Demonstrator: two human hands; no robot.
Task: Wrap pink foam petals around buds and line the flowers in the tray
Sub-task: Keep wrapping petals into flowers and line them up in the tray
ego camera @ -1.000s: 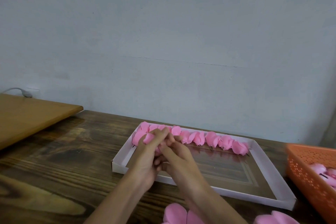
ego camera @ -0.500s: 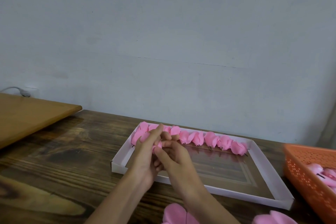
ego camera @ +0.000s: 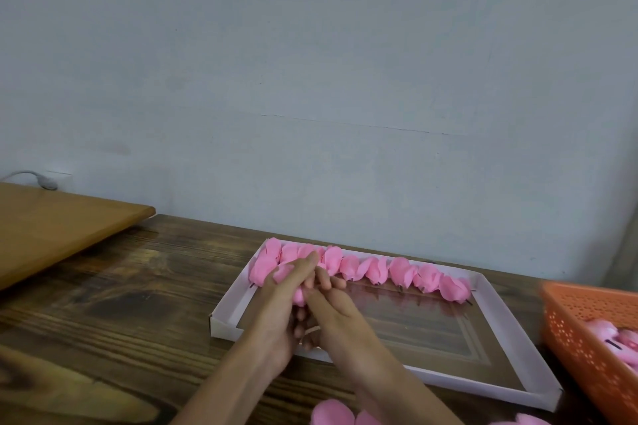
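A pink foam flower (ego camera: 299,297) is held between both hands above the near left part of the white tray (ego camera: 511,328). My left hand (ego camera: 281,307) wraps its fingers over the flower from the left. My right hand (ego camera: 336,314) pinches it from the right. Most of the flower is hidden by the fingers. A row of several finished pink flowers (ego camera: 397,271) lies along the tray's far edge.
An orange perforated basket (ego camera: 587,331) with pink buds stands at the right. Loose pink foam petals (ego camera: 333,412) lie at the near edge of the dark wooden table. A lighter wooden board (ego camera: 51,228) sits at the left, with a cable behind it.
Both hands have kept working the flower in place, with the fingers shifting round it. The view has drifted slightly.
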